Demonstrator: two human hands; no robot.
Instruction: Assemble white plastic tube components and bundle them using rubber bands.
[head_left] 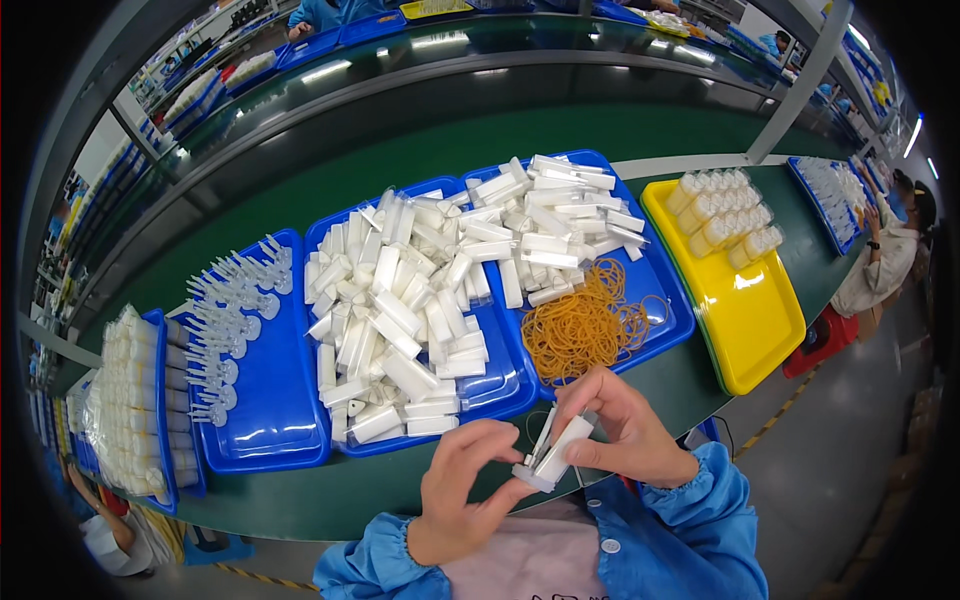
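Above the table's near edge, both my hands meet at a white block-shaped part joined to a clear round base. My right hand pinches the white block between thumb and fingers. The thumb of my left hand touches the clear base, its other fingers curled above with a gap. A slim white strip stands beside the block, and a thin curved line by it is too fine to make out. Just beyond lie a pile of orange rubber bands and a heap of white block-shaped parts in clear wrap.
Two blue trays hold the heap and bands. Leftward are a blue tray of clear stemmed parts and stacked white cylinders. A yellow tray with wrapped cylinders stands right. Co-workers sit at both sides.
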